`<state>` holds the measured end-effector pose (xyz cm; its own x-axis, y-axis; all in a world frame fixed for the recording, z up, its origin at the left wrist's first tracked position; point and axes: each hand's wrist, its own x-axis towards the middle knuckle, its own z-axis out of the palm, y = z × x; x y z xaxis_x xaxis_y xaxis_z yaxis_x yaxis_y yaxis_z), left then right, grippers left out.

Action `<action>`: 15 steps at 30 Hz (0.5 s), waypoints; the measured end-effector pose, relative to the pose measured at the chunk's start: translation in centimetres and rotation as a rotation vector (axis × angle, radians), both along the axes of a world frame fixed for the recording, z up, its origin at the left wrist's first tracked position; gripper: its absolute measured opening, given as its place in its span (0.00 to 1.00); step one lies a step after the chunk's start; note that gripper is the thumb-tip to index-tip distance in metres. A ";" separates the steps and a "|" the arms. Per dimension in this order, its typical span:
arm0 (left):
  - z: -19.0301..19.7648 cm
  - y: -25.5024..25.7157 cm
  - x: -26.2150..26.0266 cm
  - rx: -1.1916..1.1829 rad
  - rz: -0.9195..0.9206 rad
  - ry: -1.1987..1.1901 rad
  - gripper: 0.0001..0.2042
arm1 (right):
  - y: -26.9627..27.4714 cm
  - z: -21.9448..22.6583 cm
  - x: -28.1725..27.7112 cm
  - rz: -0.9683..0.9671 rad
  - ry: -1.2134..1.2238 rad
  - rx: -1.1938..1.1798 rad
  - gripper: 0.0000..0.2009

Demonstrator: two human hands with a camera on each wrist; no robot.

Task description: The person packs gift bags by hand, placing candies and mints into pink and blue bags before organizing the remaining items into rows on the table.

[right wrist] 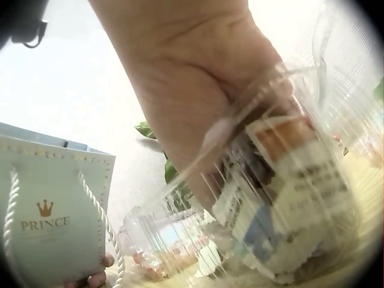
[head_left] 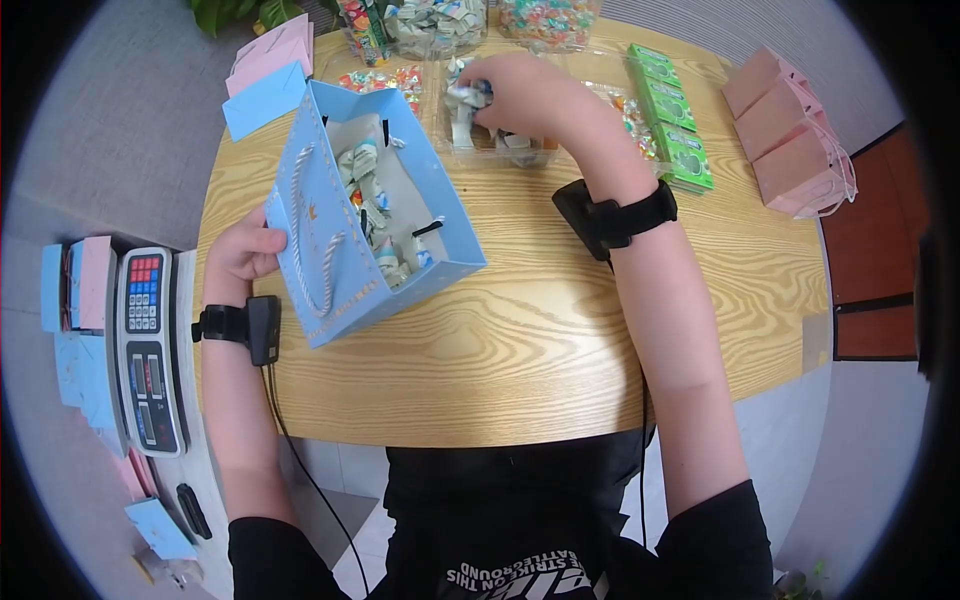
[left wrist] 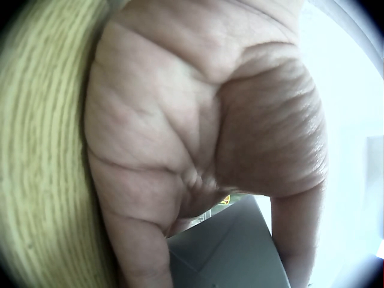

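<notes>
My left hand [head_left: 245,245] grips a light blue paper gift bag [head_left: 345,305] by its lower side, thumb on one face. The bag tilts, its mouth facing up and right, with white rope handles. Inside lie several white-wrapped candies [head_left: 368,190]. The left wrist view shows the bag's grey-looking edge [left wrist: 228,246] between thumb and fingers. My right hand [head_left: 520,95] reaches down into a clear plastic container [right wrist: 180,252] of similar candies, its fingers curled round a white-and-blue wrapped candy [head_left: 465,97]. In the right wrist view the container wall and wrappers partly hide those fingertips.
Clear boxes of colourful candies [head_left: 548,22] stand at the back. Green packs [head_left: 672,110] line up to the right, with pink gift bags [head_left: 785,135] beyond. Pink and blue flat bags [head_left: 265,100] lie back left. A scale [head_left: 150,350] sits left of the wooden table [head_left: 560,370].
</notes>
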<state>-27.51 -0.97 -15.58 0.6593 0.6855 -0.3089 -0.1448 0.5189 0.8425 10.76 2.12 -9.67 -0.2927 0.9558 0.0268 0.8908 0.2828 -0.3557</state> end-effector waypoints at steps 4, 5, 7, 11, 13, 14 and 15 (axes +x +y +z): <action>-0.1 0.1 -0.1 -0.014 -0.016 -0.010 0.41 | 0.8 -0.4 0.8 0.075 0.032 0.212 0.22; -0.2 0.1 -0.1 -0.010 -0.011 -0.025 0.41 | 0.7 -0.3 0.8 0.094 0.020 0.245 0.21; -0.2 0.1 -0.1 -0.005 -0.007 -0.040 0.41 | 0.5 0.1 0.7 0.076 0.042 0.229 0.20; -0.2 0.1 -0.1 -0.012 -0.013 -0.049 0.40 | 0.5 0.5 0.6 0.032 0.134 0.210 0.18; -0.2 0.1 -0.1 -0.014 -0.016 -0.055 0.40 | 0.3 0.8 0.8 0.037 0.125 0.246 0.18; -0.2 0.0 -0.1 -0.016 -0.015 -0.051 0.40 | 0.2 1.1 1.0 0.041 0.116 0.284 0.18; -0.2 0.1 -0.2 -0.018 -0.013 -0.046 0.40 | 0.1 1.3 1.1 0.042 0.116 0.284 0.18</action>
<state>-27.69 -0.91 -15.75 0.6820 0.6712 -0.2903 -0.1758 0.5358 0.8259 11.84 2.21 -8.33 -0.3112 0.8925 0.3266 0.8341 0.4212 -0.3561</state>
